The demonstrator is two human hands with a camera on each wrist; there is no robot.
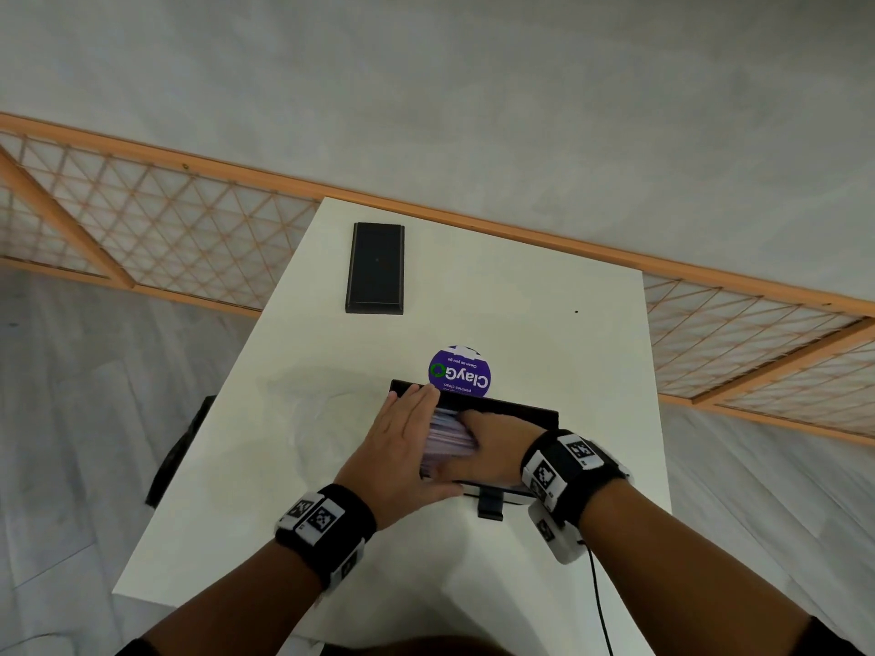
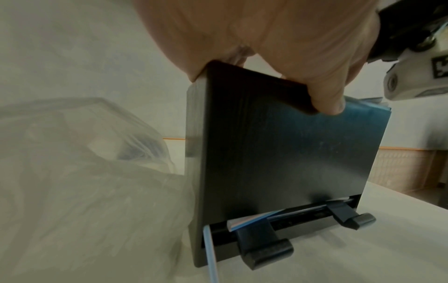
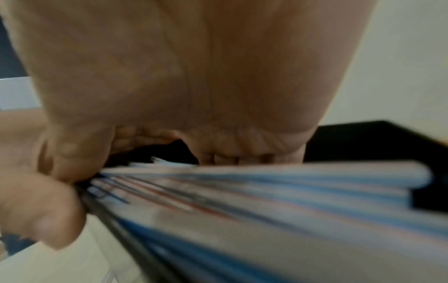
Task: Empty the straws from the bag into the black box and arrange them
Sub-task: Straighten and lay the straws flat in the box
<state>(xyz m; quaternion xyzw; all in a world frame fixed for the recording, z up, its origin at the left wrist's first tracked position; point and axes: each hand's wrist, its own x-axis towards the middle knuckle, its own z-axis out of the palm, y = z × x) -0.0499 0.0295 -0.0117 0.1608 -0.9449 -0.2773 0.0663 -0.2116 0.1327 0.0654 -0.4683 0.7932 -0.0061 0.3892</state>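
Pale blue-and-pink straws (image 1: 447, 440) packed flat — black box (image 1: 509, 411), both hands

Wearing a black band on each wrist (image 1: 326, 527), wide and snug. Carrying white blocks printed with black-and-white square markers on both bands (image 1: 566, 464), several to a wrist, facing different ways. Hanging a white camera pod (image 1: 551, 537) under the right band, rounded, with its own marker; showing the same pod (image 2: 412, 84) from the left wrist view, a round lens in its pale housing. Trailing a thin black cable (image 1: 597, 603) from that pod down along the right forearm. Leaving forearms bare, no sleeves showing.
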